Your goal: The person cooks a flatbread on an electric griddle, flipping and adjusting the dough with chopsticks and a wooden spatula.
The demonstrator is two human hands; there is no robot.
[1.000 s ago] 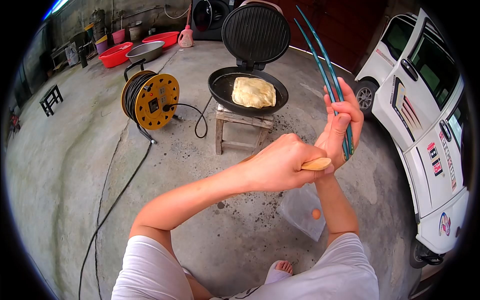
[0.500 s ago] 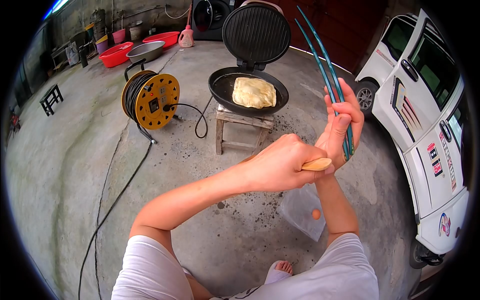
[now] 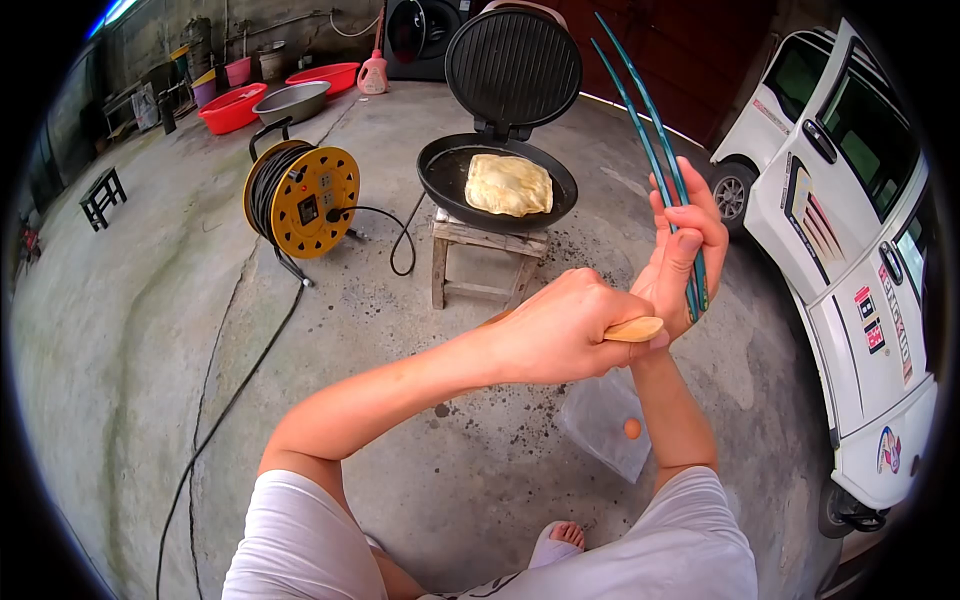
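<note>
My left hand is closed around a wooden handle, whose rounded tan end sticks out past the thumb; the rest is mostly hidden behind the fist and wrist. It touches the base of my right hand. Between the fingers and thumb of that right hand is a pair of long blue-green metallic chopsticks, tips pointing up. Beyond my hands, a puffed, golden flatbread lies in the black pan of an electric griddle with its ridged lid raised.
A wooden stool supports the griddle. To its left stands a yellow cable reel, its cord running along the concrete. On the floor below my hands, a clear plastic bag has an egg at it. A white van stands on the right.
</note>
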